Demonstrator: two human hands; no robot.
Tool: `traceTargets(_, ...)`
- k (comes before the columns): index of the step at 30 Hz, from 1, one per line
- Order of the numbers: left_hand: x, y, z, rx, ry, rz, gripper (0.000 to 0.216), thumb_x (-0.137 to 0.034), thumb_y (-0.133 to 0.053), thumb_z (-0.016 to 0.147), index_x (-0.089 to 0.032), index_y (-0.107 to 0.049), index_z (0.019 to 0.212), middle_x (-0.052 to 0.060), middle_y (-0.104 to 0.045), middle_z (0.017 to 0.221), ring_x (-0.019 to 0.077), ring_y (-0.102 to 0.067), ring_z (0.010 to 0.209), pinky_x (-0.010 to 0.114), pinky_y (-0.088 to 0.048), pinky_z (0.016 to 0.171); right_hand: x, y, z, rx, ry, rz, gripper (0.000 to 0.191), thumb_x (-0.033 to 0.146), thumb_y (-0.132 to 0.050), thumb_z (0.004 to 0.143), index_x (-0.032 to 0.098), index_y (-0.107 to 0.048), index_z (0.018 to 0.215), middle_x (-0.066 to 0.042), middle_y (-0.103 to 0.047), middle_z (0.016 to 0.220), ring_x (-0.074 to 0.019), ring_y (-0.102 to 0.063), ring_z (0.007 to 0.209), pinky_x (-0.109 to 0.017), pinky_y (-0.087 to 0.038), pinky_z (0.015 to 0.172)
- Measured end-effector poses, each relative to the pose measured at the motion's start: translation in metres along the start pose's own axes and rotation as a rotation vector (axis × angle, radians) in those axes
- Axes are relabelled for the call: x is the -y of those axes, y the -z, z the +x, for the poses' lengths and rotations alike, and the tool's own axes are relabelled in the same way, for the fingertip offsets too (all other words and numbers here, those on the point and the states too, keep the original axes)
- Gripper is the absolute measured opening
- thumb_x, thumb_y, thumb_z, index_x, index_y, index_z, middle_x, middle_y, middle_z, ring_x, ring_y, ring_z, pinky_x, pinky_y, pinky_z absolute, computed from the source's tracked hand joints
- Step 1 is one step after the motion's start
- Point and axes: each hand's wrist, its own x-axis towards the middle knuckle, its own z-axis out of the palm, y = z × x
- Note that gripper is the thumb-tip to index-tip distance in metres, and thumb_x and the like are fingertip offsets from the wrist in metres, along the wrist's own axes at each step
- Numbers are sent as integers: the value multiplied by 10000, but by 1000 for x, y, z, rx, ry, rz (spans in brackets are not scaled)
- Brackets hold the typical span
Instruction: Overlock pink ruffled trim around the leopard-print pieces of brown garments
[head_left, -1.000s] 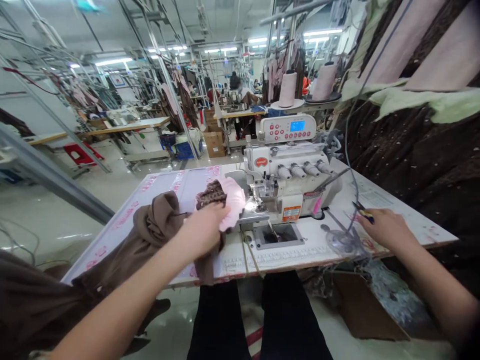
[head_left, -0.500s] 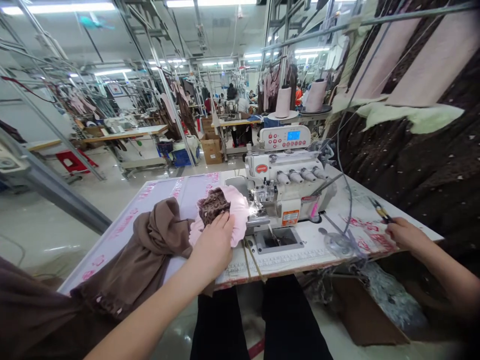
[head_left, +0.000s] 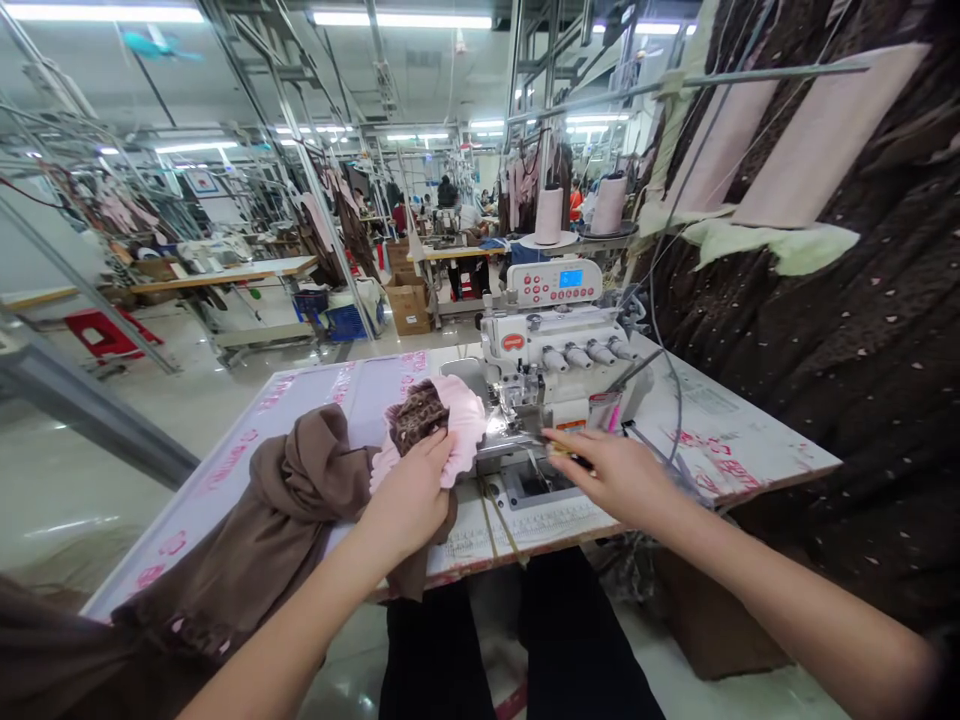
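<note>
My left hand is closed on a bundle of pink fabric and brown patterned lace, pressed down on the white table just left of the overlock sewing machine. A plain brown garment trails from the bundle off the table's left front edge. My right hand hovers in front of the machine's needle area. Its fingers pinch small thread snips, whose tip points left toward the fabric.
Two thread cones stand behind the machine. Dark brown spotted cloth hangs close along the right side. A cardboard box sits under the table at right. Other sewing tables and people are far back.
My right hand has swung from the table's right edge leftward to the front of the machine, carrying the snips. My left hand has stayed on the fabric bundle.
</note>
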Motion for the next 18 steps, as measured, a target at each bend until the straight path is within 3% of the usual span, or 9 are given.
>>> traceTargets(5,2,2,1,-16,-11,-68,570,-66,-340,712,-61,-409,1278,107,-422,1325,183,-359,1240,331,-276,1061,38,-13,38,-53,59,-377,344,349,-381,888,204,-507,1174,-85,-633,853,-200,-602,707,-241,-319,505)
traceTargets(8,-4,2,0,-9,6,-87,585,-40,-348,693,-46,-411,1275,117,-418,1326,184,-353,1243,325,-261,1067,48,-18,45,-32,83,-417,270,317,-385,890,193,-575,1036,-70,-630,779,-192,-601,649,-237,-276,476)
traceTargets(11,-9,4,-14,16,9,-122,581,-74,-397,719,-63,-377,1300,123,-356,1367,198,-307,1269,339,-242,1073,42,-18,31,-59,103,-349,293,333,-357,900,226,-578,1061,-48,-641,782,-189,-607,663,-239,-306,489)
traceTargets(13,-6,8,-32,28,-7,-200,590,-200,-491,753,-144,-349,1323,91,-277,1413,218,-263,1290,368,-239,1069,22,-14,11,-113,69,-247,333,375,-355,898,259,-534,1153,-44,-650,900,-186,-615,722,-245,-363,538)
traceTargets(15,6,10,-51,-75,67,-316,561,-351,-550,750,-207,-407,1272,71,-326,1389,226,-326,1255,369,-301,1030,-15,-8,-11,-165,-61,-144,374,437,-382,875,288,-506,1195,-39,-634,1019,-194,-620,776,-258,-408,593)
traceTargets(18,31,4,-69,-339,447,-395,377,-463,-469,791,-173,-557,1014,80,-600,1051,208,-564,958,322,-445,826,-95,0,-37,-151,-412,-122,461,532,-410,818,249,-546,1155,-86,-668,877,-267,-619,743,-316,-421,566)
